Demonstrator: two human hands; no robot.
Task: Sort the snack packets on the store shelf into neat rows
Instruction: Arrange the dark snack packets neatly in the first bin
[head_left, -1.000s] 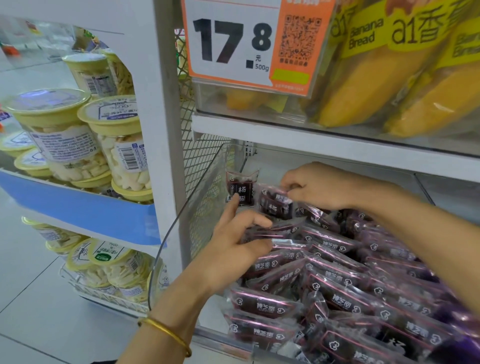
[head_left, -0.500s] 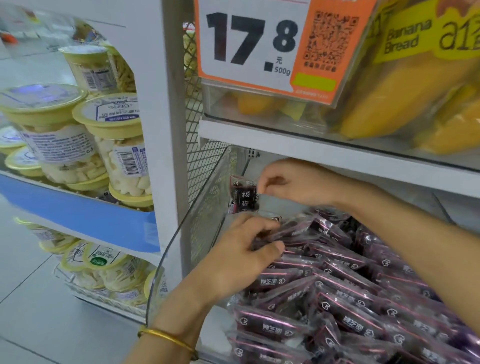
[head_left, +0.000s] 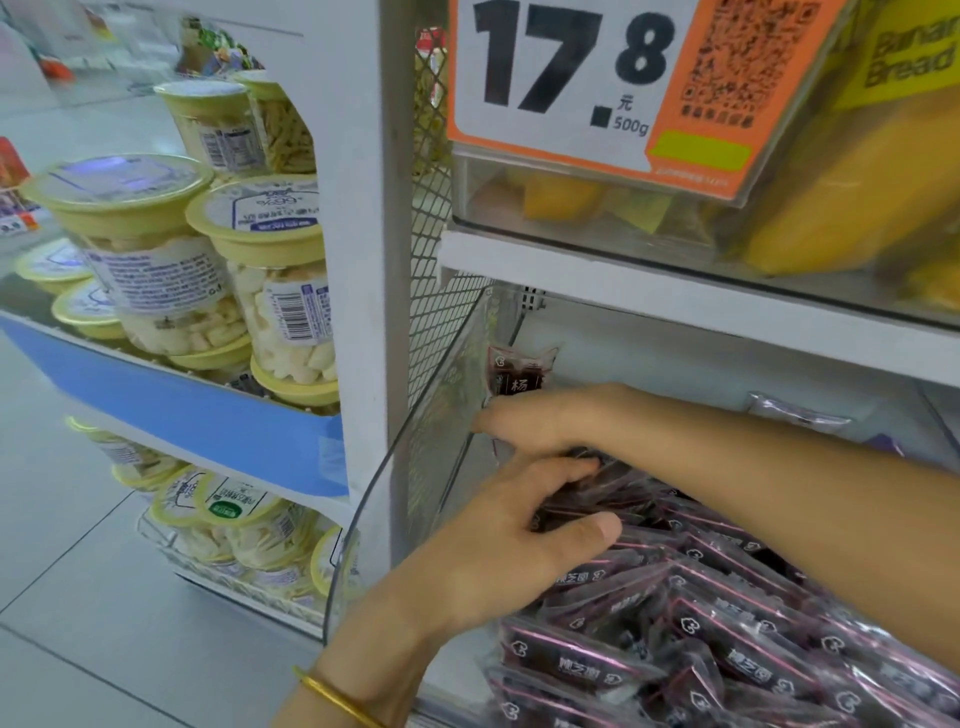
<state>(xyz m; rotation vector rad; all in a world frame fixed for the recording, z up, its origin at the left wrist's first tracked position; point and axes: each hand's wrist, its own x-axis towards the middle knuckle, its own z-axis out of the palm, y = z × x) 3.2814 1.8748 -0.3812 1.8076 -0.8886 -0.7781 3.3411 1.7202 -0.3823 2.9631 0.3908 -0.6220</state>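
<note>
Head view. A store shelf (head_left: 675, 312) is shown with a heap of dark purple snack packets (head_left: 727, 597) lying in the lower bay, overlapping at mixed angles and filling it from the front edge towards the right. One upright packet (head_left: 519, 371) stands at the back left corner, just beside the clear plastic side wall (head_left: 436, 441). A lone packet (head_left: 800, 415) lies flat at the back right, apart from the heap.

The left hand (head_left: 519, 545) is placed at the left end of the heap, its fingers curled round several packets and its thumb pressed on top of them. A gold bangle (head_left: 337, 696) is worn on this wrist. The right hand (head_left: 540, 421) is reached across above the left, palm down, with its fingertips near the side wall and just below the upright packet. Its fingers appear stretched out, but their undersides are hidden, so it cannot be told whether anything is held.

On the tier above, a price tag (head_left: 587, 78) reading 17.8 is fixed in front of yellow banana bread packs (head_left: 857, 182). On the neighbouring rack to the left, yellow-lidded jars (head_left: 249, 260) are stacked.
</note>
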